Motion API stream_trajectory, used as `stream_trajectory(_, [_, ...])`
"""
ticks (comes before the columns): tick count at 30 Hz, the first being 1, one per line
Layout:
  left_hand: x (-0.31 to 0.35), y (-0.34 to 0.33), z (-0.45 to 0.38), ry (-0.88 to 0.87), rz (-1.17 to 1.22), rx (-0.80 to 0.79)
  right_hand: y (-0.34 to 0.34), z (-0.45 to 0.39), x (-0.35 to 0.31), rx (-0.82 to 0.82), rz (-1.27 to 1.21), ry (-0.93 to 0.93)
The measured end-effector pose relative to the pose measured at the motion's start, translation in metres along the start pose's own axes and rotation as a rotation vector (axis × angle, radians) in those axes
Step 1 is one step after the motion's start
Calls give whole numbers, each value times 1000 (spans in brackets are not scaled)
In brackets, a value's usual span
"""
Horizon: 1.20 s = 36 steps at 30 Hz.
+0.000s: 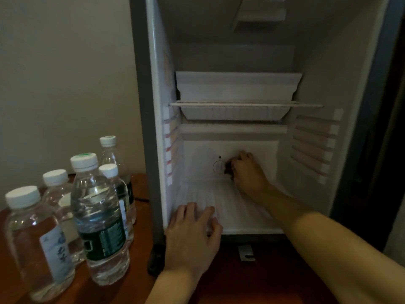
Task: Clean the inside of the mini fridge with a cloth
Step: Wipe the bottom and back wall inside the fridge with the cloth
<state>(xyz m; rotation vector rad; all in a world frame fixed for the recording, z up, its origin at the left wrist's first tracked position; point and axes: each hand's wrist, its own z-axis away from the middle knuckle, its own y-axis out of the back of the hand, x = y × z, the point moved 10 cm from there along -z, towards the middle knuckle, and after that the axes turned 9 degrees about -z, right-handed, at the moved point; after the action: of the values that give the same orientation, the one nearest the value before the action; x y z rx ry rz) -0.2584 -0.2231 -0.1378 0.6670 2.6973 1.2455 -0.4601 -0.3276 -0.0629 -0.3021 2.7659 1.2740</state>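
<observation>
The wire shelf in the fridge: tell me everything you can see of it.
The wire shelf is a thin, pale rack that looks like coated metal wire. It lies level across the mini fridge at about mid-height, its ends reaching the left and right inner walls, just above the ribbed slots moulded in those walls. A white, ribbed plastic tray sits directly behind it; whether the two touch cannot be told. Nothing can be seen standing on the shelf, and neither hand touches it.

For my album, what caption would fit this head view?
Right hand wipes the fridge back wall with a dark cloth; left hand rests on its floor; bottles wait outside.
</observation>
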Motion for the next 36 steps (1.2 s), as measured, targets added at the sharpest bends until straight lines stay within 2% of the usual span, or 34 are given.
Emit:
stream_trajectory(3, [1,-2,-1,-4,1,-14,23,-24,-32,94,40,104])
stream_trajectory(4, [0,-4,-1,1,3,-20,29,-31,-38,109,21,81])
stream_trajectory(8, [-1,-3,-2,9,5,-16,16,-32,-43,36,17,46])
stream_trajectory(14, [0,-3,-2,8,32,-22,0,-18,-25,95,40,-9])
stream_trajectory(24, [-1,-5,-1,5,28,-13,-2,-11,-15,65,-23,-78])
stream_trajectory(26, [-1,-5,-1,2,39,-1,-12,-2,-5,14,3,-103])
stream_trajectory(33, [0,-4,0,-2,29,11,-17,6,-2,-88,12,-74])
stream_trajectory(36, [0,-4,1,-5,17,24,4,0,-17,-15,-49,-9])
